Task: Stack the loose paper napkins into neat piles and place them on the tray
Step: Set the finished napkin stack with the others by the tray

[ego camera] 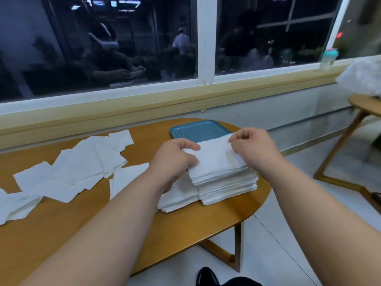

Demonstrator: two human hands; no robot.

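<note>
Currently I log: left hand (175,159) and right hand (253,149), fingers curled, gripping opposite edges of a napkin bundle (216,159) atop the stacked pile (226,190) on the table (185,228). Blue tray (199,131) just behind. Loose napkins (82,162) scattered at left.

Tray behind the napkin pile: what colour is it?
Blue tray, dotted grid on its floor; head view.

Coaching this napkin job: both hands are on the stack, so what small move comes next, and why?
Probably settle the top bundle flush onto the stack: left hand and right hand pinch its ends, its edges sit askew, and the tray behind looks bare.
</note>
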